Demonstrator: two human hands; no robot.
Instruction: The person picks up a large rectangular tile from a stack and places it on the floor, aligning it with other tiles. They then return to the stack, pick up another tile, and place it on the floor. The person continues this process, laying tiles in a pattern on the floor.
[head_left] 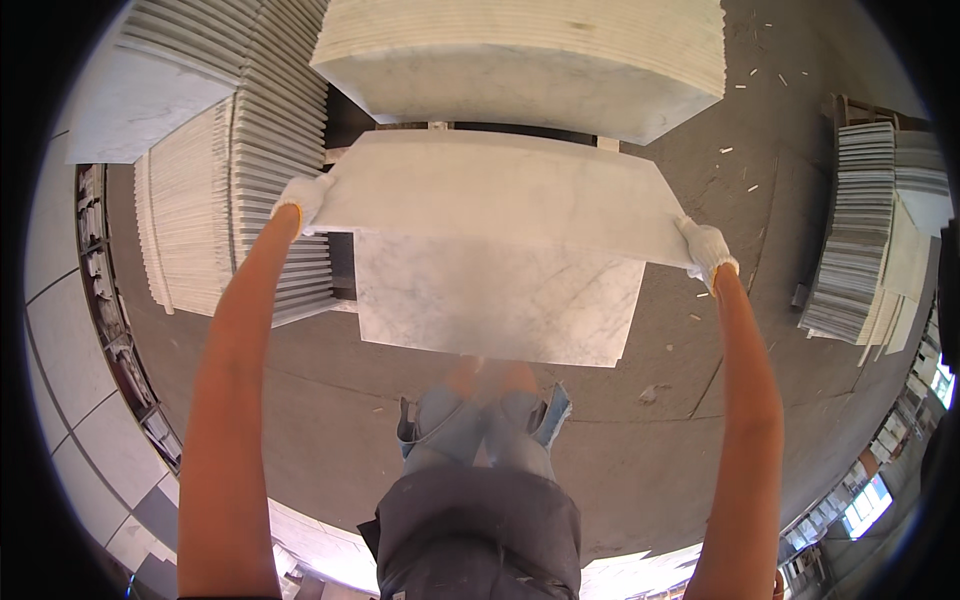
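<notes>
A wide, pale marble slab (500,185) is held up in front of me by its two ends. My left hand (303,203), in a white knitted glove, is closed on the slab's left end. At the right end, my right hand (706,248) grips it in a matching glove, with most fingers hidden behind or under the stone. Just below and partly covered by it, another marble slab (490,295) shows grey veining. Whether the two slabs touch, I cannot tell.
Ahead stands a thick row of white slabs (520,85) on supports. Tall stacks of slabs (190,200) rise close on the left. Another slab stack (860,230) sits at the right. Small white chips (753,188) lie on the grey floor (640,450).
</notes>
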